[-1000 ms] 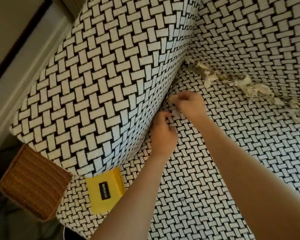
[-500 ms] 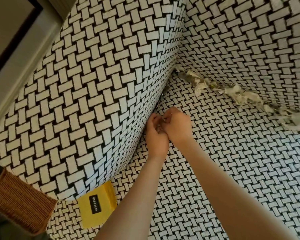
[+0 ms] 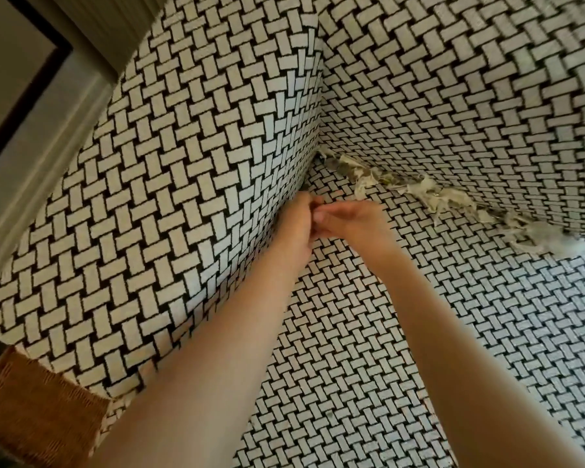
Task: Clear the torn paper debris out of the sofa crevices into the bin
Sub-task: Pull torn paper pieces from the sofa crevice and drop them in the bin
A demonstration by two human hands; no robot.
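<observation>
Wicker bin [image 3: 38, 407] lower left; our left hand [image 3: 296, 228] and right hand [image 3: 355, 221] curl fingers [image 3: 321, 216] at the sofa crevice [image 3: 306, 189], possibly pinching a scrap. Torn paper [image 3: 362, 177], right of centre, we judge comes next.

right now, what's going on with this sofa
A person's left hand and right hand meet, fingers curled, at the crevice between the sofa arm and seat; whether they pinch a scrap is hidden. Torn paper lies strewn along the crevice under the backrest, not yet cleared. A wicker basket, possibly the bin, stands beside the arm.
</observation>
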